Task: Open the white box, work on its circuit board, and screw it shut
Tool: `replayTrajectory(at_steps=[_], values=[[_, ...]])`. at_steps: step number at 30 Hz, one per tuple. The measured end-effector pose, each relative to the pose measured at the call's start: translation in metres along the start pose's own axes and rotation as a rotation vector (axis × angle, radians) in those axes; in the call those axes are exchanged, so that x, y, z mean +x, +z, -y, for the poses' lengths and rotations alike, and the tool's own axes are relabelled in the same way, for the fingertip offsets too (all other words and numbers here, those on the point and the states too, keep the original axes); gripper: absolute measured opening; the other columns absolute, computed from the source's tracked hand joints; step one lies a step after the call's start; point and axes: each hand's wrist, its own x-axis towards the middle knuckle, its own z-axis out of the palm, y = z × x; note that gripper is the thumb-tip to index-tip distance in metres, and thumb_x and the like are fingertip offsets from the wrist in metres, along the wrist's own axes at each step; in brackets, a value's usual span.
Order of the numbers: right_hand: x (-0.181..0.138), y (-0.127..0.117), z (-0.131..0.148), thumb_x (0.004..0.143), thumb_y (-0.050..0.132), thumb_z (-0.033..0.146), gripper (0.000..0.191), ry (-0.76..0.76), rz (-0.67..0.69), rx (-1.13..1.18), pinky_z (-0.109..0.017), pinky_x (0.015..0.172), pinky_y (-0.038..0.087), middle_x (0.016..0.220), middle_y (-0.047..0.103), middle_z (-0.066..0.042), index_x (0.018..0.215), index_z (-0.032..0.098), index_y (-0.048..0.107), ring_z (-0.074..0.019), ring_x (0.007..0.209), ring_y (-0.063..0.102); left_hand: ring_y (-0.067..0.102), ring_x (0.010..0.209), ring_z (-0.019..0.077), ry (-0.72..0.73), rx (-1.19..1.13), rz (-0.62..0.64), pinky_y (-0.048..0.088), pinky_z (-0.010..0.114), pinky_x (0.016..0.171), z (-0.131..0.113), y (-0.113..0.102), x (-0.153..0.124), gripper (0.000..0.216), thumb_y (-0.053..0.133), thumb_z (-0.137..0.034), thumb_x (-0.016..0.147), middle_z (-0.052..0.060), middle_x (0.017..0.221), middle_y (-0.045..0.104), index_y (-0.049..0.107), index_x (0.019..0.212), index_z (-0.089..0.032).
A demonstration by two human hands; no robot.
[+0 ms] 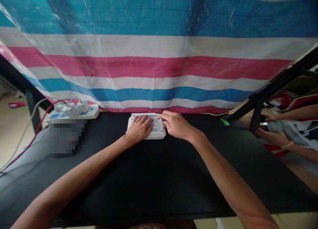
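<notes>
A white plastic box that looks like a router (156, 135) lies on the black table, its vented, labelled face upward. My left hand (139, 127) rests on the left part of that face with its fingers spread. At the box's upper right corner is my right hand (175, 123), fingers bent and pinched together. A small bit of red shows beneath those fingers, but what they hold is too hidden to name. The fingers also cover part of the box's right edge.
A white power strip (93, 112) with plugged-in adapters and cables stands at the back left, behind a dark pixelated object (67, 138). A green scrap (225, 122) lies at right. Striped sheeting (154, 67) hangs behind the table (159, 182). Another person's hands (275, 138) are at far right.
</notes>
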Motion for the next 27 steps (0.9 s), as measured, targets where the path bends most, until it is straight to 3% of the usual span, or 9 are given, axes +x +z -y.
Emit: replayTrajectory(at_steps=[2, 6, 11, 16, 23, 27], values=[[0.0, -0.001, 0.0, 0.085, 0.048, 0.002, 0.033, 0.014, 0.012, -0.025, -0.027, 0.085, 0.047, 0.106, 0.072, -0.01, 0.106, 0.015, 0.07, -0.0214, 0.097, 0.067, 0.057, 0.113, 0.0293, -0.003, -0.001, -0.006, 0.043, 0.047, 0.099, -0.001, 0.0, 0.001, 0.034, 0.038, -0.035, 0.102, 0.014, 0.123, 0.06, 0.058, 0.122, -0.017], [0.0, -0.002, 0.003, 0.093, 0.048, 0.013, 0.025, 0.139, 0.017, -0.084, -0.029, 0.081, 0.047, 0.093, 0.074, -0.011, 0.104, 0.014, 0.071, -0.0229, 0.088, 0.068, 0.058, 0.111, 0.0294, 0.01, 0.02, 0.005, 0.044, 0.046, 0.097, -0.003, 0.0, 0.002, 0.034, 0.038, -0.035, 0.102, 0.014, 0.122, 0.06, 0.058, 0.122, -0.016], [-0.001, -0.003, 0.007, 0.085, 0.049, 0.002, 0.038, 0.018, 0.034, -0.046, -0.026, 0.084, 0.046, 0.11, 0.07, -0.01, 0.114, 0.015, 0.068, -0.0204, 0.097, 0.067, 0.057, 0.113, 0.0299, 0.032, 0.035, 0.013, 0.045, 0.046, 0.096, -0.006, 0.001, 0.004, 0.036, 0.036, -0.035, 0.103, 0.015, 0.124, 0.06, 0.057, 0.124, -0.016], [-0.002, -0.003, 0.003, 0.091, 0.048, 0.01, 0.025, 0.12, 0.03, -0.088, -0.028, 0.084, 0.046, 0.098, 0.073, -0.011, 0.099, 0.014, 0.072, -0.0219, 0.092, 0.067, 0.057, 0.115, 0.03, 0.029, 0.013, 0.021, 0.045, 0.046, 0.098, -0.005, 0.001, 0.005, 0.038, 0.036, -0.036, 0.103, 0.015, 0.126, 0.059, 0.057, 0.127, -0.016], [-0.003, -0.004, 0.003, 0.084, 0.049, 0.002, 0.038, 0.031, 0.033, -0.051, -0.026, 0.084, 0.045, 0.108, 0.07, -0.009, 0.114, 0.016, 0.067, -0.0199, 0.097, 0.066, 0.052, 0.126, 0.0287, 0.057, -0.072, 0.085, 0.039, 0.049, 0.107, 0.012, -0.001, -0.001, 0.043, 0.034, -0.044, 0.103, 0.012, 0.138, 0.055, 0.054, 0.135, -0.022], [-0.003, -0.005, 0.005, 0.089, 0.05, 0.011, 0.03, 0.12, 0.016, -0.122, -0.028, 0.084, 0.046, 0.106, 0.073, -0.01, 0.113, 0.016, 0.067, -0.0221, 0.097, 0.067, 0.053, 0.123, 0.0299, -0.007, -0.044, 0.074, 0.035, 0.053, 0.108, 0.014, -0.002, -0.005, 0.045, 0.039, -0.047, 0.101, 0.011, 0.137, 0.055, 0.054, 0.137, -0.025]])
